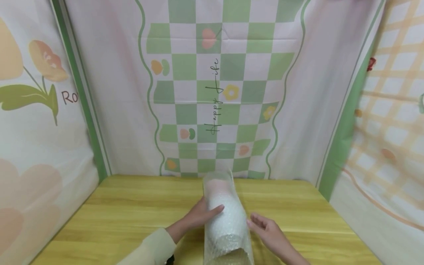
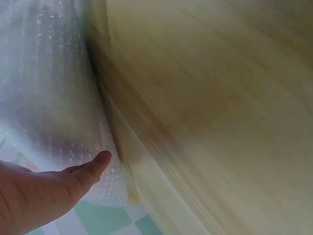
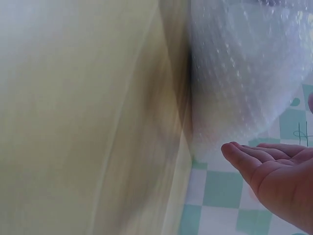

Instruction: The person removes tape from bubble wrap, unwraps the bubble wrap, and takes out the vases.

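A bundle in clear bubble wrap (image 1: 228, 221) lies lengthwise on the wooden table, with something white and rounded inside and a pinkish patch at its far end. My left hand (image 1: 202, 214) holds its left side, the thumb lying across the top and the other fingers mostly hidden behind the wrap. In the left wrist view that thumb (image 2: 93, 171) rests against the bubbled surface. Beside the right flank is my right hand (image 1: 269, 233), fingers loosely bent and fingertips right at the wrap's edge. Nothing is gripped in it.
The wooden table (image 1: 139, 206) reaches back to a hanging cloth (image 1: 183, 66) with green and white checks and writing. Printed cloths also hang at the left (image 1: 29, 147) and right (image 1: 384, 147) sides. The wrap's loose near end opens toward me.
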Available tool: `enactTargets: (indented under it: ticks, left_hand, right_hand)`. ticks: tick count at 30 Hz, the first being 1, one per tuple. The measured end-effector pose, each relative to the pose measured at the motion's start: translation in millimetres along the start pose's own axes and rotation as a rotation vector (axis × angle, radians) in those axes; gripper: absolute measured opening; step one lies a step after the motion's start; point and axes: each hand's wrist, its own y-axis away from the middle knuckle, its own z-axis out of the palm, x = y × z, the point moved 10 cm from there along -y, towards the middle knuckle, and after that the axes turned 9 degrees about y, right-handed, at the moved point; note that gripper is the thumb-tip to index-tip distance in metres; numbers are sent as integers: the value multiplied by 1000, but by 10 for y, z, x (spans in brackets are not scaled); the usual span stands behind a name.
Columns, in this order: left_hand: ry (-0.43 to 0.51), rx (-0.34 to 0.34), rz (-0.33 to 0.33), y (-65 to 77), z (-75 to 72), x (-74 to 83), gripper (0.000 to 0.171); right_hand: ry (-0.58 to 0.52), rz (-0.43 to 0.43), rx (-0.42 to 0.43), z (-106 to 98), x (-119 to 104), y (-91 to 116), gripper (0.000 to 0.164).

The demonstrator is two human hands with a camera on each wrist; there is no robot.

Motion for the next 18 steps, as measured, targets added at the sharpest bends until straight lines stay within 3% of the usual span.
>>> enactTargets:
  ticks: [11, 18]
  left_hand:
    - [22, 81, -31, -21, 54, -24, 95]
    - [19, 169, -139, 23, 56, -87, 109]
  right_hand:
    - [-76, -19, -56, 140, -58, 50, 56]
    - [-96, -32, -77, 194, -98, 66, 59]
